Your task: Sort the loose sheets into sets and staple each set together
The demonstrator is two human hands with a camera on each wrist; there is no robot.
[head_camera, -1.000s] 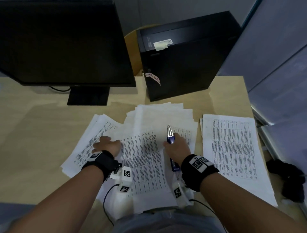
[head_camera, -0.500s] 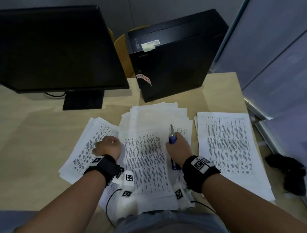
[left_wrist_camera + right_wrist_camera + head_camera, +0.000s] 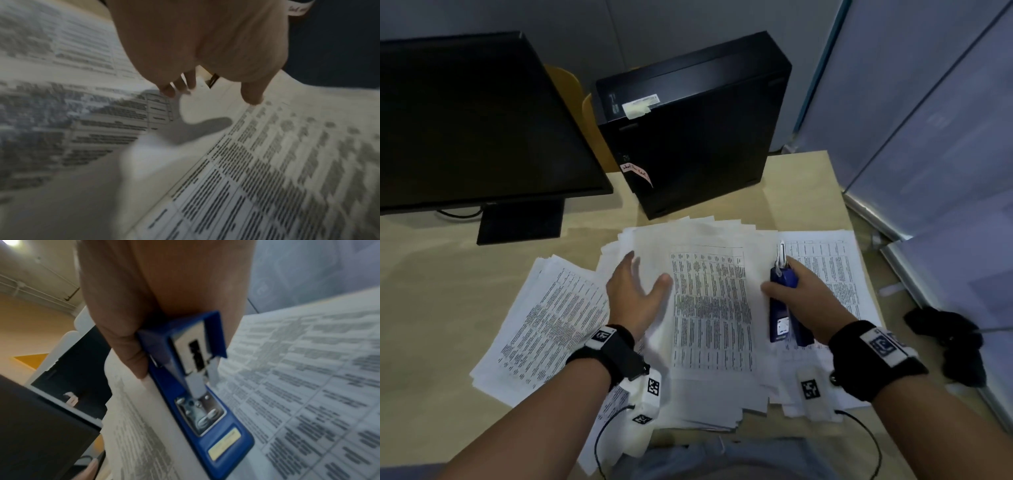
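1. We see the right hand [image 3: 810,298] wrapped around a blue stapler [image 3: 784,305], thumb on its left side and fingers curled over the top, with the metal nose pointing away from the body.
2. In the right wrist view the stapler [image 3: 197,386] is partly open: the blue top arm sits tilted up off the base, so the metal plate on the base shows.
3. The stapler sits over the right edge of the middle pile of sheets [image 3: 709,308], between that pile and the right stack [image 3: 835,274]; we cannot tell whether its base touches the paper.
4. The left hand [image 3: 635,294] holds nothing. Its fingers are spread and straight, palm facing right, above the left edge of the middle pile and well apart from the stapler.
5. In the left wrist view the fingertips [image 3: 252,95] hang just above the printed sheets and cast a shadow [image 3: 197,129] on them; that picture is blurred.
6. A third, fanned stack [image 3: 544,322] lies to the left, partly tucked under the middle pile.
7. All the paper lies on a pale wooden desk [image 3: 431,342], in front of a dark monitor [image 3: 465,120] and a black computer case [image 3: 695,123].
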